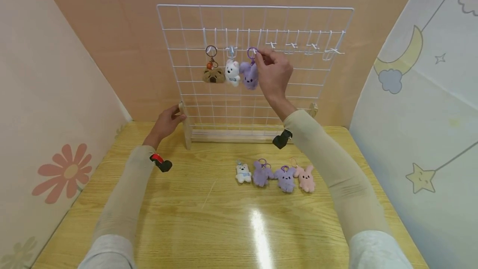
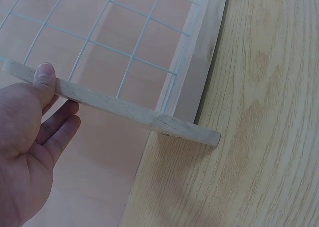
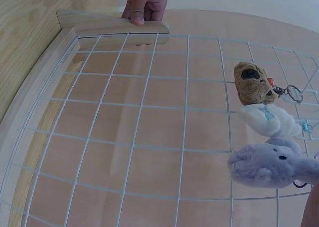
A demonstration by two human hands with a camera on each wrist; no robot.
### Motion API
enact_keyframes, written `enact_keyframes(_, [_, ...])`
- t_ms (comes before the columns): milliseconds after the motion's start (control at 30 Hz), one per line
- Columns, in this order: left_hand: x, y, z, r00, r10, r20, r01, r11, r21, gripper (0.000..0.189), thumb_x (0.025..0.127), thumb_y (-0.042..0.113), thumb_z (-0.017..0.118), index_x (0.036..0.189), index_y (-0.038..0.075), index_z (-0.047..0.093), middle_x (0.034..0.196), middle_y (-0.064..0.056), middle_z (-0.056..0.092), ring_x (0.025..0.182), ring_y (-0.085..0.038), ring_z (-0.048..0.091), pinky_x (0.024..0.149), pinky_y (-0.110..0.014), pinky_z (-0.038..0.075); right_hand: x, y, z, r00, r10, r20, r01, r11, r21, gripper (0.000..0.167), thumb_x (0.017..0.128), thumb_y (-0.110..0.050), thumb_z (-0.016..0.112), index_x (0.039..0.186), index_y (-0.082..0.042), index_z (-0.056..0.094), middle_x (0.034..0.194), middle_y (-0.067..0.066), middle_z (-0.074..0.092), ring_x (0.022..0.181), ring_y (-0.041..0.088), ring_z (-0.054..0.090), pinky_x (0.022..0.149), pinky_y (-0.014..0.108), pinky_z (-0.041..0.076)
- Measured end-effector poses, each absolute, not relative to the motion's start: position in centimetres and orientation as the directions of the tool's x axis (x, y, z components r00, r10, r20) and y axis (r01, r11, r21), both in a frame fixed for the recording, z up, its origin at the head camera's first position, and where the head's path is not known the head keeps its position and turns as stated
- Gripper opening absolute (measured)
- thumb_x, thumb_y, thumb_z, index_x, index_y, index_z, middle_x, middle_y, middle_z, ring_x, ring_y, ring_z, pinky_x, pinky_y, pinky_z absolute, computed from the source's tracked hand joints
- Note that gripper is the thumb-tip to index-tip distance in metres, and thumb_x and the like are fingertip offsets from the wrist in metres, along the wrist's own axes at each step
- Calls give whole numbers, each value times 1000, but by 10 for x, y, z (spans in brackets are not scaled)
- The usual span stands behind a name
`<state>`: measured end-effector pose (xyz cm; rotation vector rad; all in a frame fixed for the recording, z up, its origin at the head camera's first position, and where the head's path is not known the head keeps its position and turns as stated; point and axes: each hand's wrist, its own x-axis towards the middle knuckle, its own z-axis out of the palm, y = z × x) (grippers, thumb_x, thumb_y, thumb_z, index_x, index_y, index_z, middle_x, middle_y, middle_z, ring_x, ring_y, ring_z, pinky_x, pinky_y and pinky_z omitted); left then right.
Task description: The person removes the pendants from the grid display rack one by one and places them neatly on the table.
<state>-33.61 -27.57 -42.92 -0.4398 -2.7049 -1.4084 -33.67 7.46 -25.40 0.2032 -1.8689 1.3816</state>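
My right hand (image 1: pixel 276 72) pinches the ring of a purple plush bunny keychain (image 1: pixel 248 76) at a hook on the white wire grid (image 1: pixel 224 102). Left of that bunny hang a white bear keychain (image 1: pixel 232 72) and a brown plush keychain (image 1: pixel 213 75) with a dark ring. At the grid's left end, my left hand (image 1: pixel 165 123) grips the upper part of the wooden side piece (image 2: pixel 114 105), thumb on one face and fingers behind. The right wrist view shows the purple bunny (image 3: pixel 266 165) beside the white bear (image 3: pixel 271 120); only a sliver of the right hand appears there.
On the table (image 1: pixel 179 219) in front of the stand lie a white bear keychain (image 1: pixel 243 173), two purple bunny keychains (image 1: pixel 285 179) and a pink bunny keychain (image 1: pixel 307 179) in a row. Several bare hooks (image 1: pixel 313 47) line the grid's right side. Patterned walls flank the table.
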Motion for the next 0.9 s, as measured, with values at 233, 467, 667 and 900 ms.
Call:
enact_keyframes(233, [-335,-274,-428,-959,219,179,273,554,786,60,108,25,54,159,0,32,157,-26,41,135,-47,51,110,-58,44,-324,78,-252,-664,293,688,-581,378,-721,14,94,-18,76,101,-9,83,95,4,77,77,6,66,69,17,54])
enact_keyframes(467, [-333,-273,-427,-960,221,173,269,556,786,60,109,25,53,159,0,31,159,-26,38,136,-48,50,110,-60,43,-313,83,-252,-659,280,698,-603,358,-713,13,94,-22,77,98,-11,83,91,1,78,74,6,65,63,17,50])
enact_keyframes(667, [-331,-273,-427,-964,215,157,253,555,792,61,109,25,52,160,1,30,160,-25,36,136,-47,49,111,-61,43,-302,86,-252,-659,257,707,-622,342,-704,14,94,-19,75,101,-8,82,91,4,78,73,6,64,61,17,49])
enact_keyframes(900, [-331,-273,-426,-958,226,178,276,548,789,60,109,24,52,159,-2,30,159,-27,37,135,-49,49,111,-61,42,-286,87,-255,-675,218,705,-626,337,-704,14,95,-18,75,101,-8,82,91,7,78,75,8,65,63,17,51])
